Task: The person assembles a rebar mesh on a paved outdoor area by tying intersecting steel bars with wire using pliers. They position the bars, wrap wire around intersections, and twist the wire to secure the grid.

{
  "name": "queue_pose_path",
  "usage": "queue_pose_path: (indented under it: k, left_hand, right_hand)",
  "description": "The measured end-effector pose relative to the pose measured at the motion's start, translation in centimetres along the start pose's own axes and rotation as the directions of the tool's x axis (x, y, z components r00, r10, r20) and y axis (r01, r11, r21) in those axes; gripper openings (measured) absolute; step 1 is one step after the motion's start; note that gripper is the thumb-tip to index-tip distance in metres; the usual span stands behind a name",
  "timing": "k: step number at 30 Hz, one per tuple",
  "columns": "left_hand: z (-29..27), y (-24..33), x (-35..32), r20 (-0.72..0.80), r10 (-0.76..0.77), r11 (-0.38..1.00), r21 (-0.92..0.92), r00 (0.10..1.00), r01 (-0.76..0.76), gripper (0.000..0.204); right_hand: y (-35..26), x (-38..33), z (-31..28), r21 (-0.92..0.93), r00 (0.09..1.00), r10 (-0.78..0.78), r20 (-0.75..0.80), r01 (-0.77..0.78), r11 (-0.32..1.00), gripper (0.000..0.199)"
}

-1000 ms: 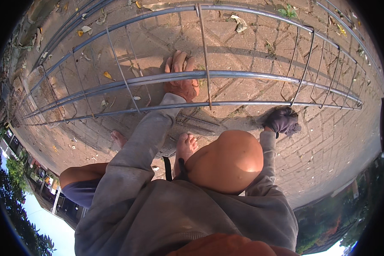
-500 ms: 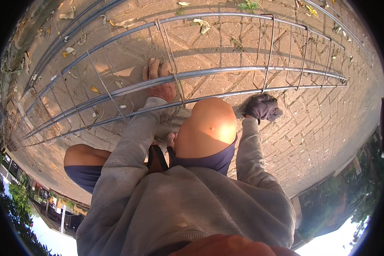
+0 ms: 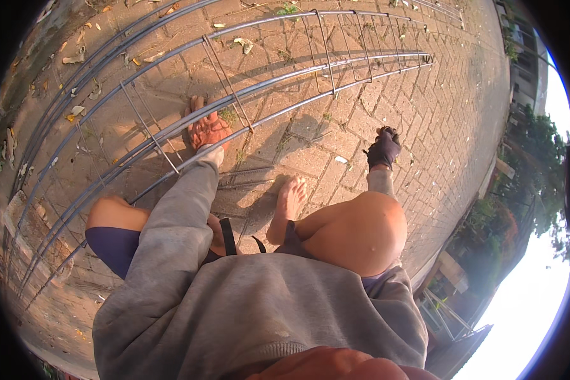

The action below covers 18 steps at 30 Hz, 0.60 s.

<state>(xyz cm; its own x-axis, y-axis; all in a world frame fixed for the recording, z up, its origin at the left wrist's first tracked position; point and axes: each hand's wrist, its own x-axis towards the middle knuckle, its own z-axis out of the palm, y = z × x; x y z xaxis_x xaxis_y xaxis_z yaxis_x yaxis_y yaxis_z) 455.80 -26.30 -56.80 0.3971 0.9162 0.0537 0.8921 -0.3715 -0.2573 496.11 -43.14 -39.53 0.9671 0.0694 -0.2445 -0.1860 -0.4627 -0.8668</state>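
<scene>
A long rebar cage (image 3: 285, 69) of grey rods, joined by thin bent stirrups, arches across the paving ahead of me. My left hand (image 3: 209, 131), bare, is at its near rods, closed around a pair of them; the rods partly cover the fingers. Off to the right, apart from the cage, my right hand (image 3: 384, 149) wears a dark glove. Its fingers are curled into a fist over the paving, and whatever it may hold is hidden.
Brick paving (image 3: 354, 133) extends all around, with dry leaves (image 3: 76, 56) at the far left. Thin rods (image 3: 244, 185) lie near my bare foot (image 3: 291, 196). More long rods (image 3: 63, 95) curve along the left. Greenery (image 3: 532, 171) stands at the right.
My view has swung to the right, and the cage now sits further left and higher. My right knee has moved outward, uncovering my foot. The gloved hand has moved slightly away from the cage.
</scene>
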Motion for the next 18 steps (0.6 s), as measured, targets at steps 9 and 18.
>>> queue_pose_path:
  k: [9,18]
  left_hand:
    - [-0.6,0.0,0.3,0.218,-0.108,0.721,-0.654,0.970,0.227,0.062]
    - [-2.3,0.1,1.0,0.172,-0.062,0.837,-0.528,0.983,0.145,0.056]
  right_hand:
    - [-10.3,1.6,8.8,-0.119,0.712,-0.263,0.651,0.438,0.891,0.018]
    - [-12.6,12.9,14.2,-0.413,0.689,-0.132,0.712,0.564,0.715,0.024]
